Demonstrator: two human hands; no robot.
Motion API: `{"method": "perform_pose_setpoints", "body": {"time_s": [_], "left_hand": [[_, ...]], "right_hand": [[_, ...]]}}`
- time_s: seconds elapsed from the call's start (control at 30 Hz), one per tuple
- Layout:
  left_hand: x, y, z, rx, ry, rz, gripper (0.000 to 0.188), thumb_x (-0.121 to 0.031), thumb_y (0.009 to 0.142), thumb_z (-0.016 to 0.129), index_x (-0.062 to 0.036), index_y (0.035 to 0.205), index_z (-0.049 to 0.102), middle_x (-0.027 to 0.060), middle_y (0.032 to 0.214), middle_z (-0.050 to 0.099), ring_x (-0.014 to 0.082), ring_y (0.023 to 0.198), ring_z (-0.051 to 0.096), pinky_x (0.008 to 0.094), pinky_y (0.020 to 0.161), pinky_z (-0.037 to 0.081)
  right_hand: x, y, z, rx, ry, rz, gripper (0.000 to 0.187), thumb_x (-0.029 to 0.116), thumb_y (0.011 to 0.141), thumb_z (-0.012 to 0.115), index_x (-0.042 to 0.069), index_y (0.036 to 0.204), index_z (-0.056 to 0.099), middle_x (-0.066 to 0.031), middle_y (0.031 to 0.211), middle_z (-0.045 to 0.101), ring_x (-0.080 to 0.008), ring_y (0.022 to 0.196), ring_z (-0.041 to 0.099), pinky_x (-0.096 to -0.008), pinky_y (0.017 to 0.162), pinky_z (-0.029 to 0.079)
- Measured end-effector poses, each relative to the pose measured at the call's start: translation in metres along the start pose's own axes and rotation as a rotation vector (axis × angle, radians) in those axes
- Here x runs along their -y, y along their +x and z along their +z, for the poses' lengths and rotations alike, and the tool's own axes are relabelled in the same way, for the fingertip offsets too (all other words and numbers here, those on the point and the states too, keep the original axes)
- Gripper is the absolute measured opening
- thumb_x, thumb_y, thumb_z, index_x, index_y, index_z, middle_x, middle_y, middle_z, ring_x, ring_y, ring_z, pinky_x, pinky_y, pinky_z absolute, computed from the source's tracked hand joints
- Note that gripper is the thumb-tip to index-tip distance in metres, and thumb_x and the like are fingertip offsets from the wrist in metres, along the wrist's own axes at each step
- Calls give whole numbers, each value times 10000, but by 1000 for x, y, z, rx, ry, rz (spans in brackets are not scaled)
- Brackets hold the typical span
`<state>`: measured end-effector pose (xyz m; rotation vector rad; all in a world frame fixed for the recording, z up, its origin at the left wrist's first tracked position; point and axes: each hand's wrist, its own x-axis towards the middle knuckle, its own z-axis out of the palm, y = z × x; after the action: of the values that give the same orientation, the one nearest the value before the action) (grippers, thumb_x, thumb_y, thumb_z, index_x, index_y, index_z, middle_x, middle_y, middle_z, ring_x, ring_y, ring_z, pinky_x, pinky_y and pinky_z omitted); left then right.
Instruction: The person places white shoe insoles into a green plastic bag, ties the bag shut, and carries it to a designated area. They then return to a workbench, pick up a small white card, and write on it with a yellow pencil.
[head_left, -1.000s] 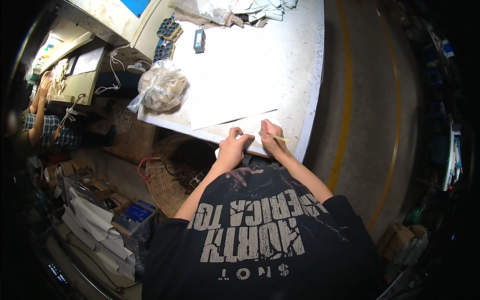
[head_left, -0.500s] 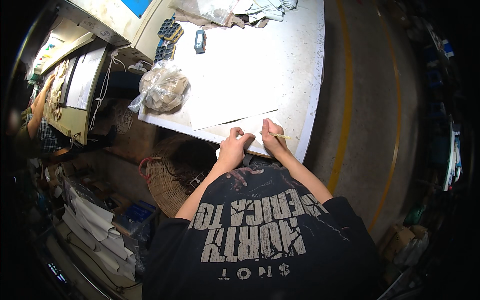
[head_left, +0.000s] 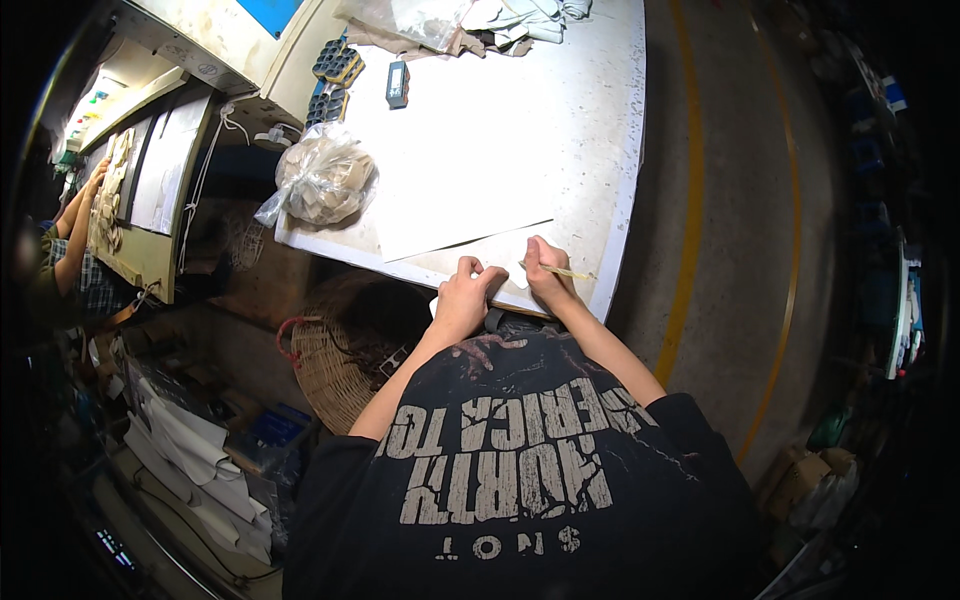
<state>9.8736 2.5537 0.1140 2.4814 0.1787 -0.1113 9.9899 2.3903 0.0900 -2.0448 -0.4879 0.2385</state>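
My right hand [head_left: 547, 277] is closed around a thin yellowish stick-shaped tool [head_left: 572, 273], a pen or a fine brush; I cannot tell which. Its shaft sticks out to the right and its tip points left toward a small white piece [head_left: 518, 276] between my hands. With fingers curled, my left hand [head_left: 464, 296] grips this piece at the table's near edge, and more white shows beside the wrist. Just beyond both hands lies a large white sheet [head_left: 450, 215] on the worktable [head_left: 598, 255].
A tied clear bag of beige pieces [head_left: 325, 180] sits at the table's left edge. Behind it are a small dark box [head_left: 398, 85], black cup-like holders [head_left: 338, 62] and cloths [head_left: 515, 18]. A wicker basket [head_left: 325, 370] stands below. Another person's arms [head_left: 75, 225] are far left.
The tool in my right hand has tilted slightly, and more of its shaft shows to the right. My left hand has stayed almost in place.
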Motion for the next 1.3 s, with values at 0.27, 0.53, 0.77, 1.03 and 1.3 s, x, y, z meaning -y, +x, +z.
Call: {"method": "perform_pose_setpoints", "body": {"time_s": [0.27, 0.53, 0.77, 1.03, 1.3], "left_hand": [[-2, -8, 1, -11, -5, 2, 516, 37, 775, 630, -267, 1190, 665, 130, 1119, 535, 360, 885, 669, 487, 759, 546], [-5, -8, -1, -71, -3, 24, 502, 63, 773, 608, -263, 1147, 684, 145, 1083, 546, 382, 838, 673, 469, 743, 568], [-7, -13, -1, -62, -9, 13, 495, 63, 775, 606, -263, 1137, 693, 147, 1082, 550, 381, 846, 675, 462, 736, 574], [-7, -10, 0, 30, 22, -39, 469, 21, 788, 633, -255, 1164, 686, 130, 1098, 550, 343, 872, 678, 477, 738, 554], [-9, -31, 5, -45, 16, 10, 495, 14, 768, 663, -264, 1177, 674, 119, 1118, 538, 334, 880, 676, 483, 738, 549]], "right_hand": [[0, 2, 0, 33, 11, 65, 325, 248, 1052, 512, 16, 837, 585, -210, 686, 608, -389, 636, 618, -439, 604, 478], [2, -16, 3, -19, -29, -23, 323, 241, 1053, 506, 9, 837, 572, -226, 680, 581, -413, 626, 596, -454, 601, 471], [4, -16, 1, -42, 21, -12, 336, 250, 1059, 491, 5, 843, 572, -212, 672, 593, -410, 636, 608, -450, 609, 478], [4, -17, 1, -35, 26, 29, 339, 256, 1063, 485, 3, 851, 565, -211, 668, 583, -393, 624, 608, -446, 612, 476], [7, -26, 0, -30, 32, 61, 342, 257, 1068, 475, 2, 858, 561, -212, 675, 586, -388, 627, 610, -444, 613, 478]]}}
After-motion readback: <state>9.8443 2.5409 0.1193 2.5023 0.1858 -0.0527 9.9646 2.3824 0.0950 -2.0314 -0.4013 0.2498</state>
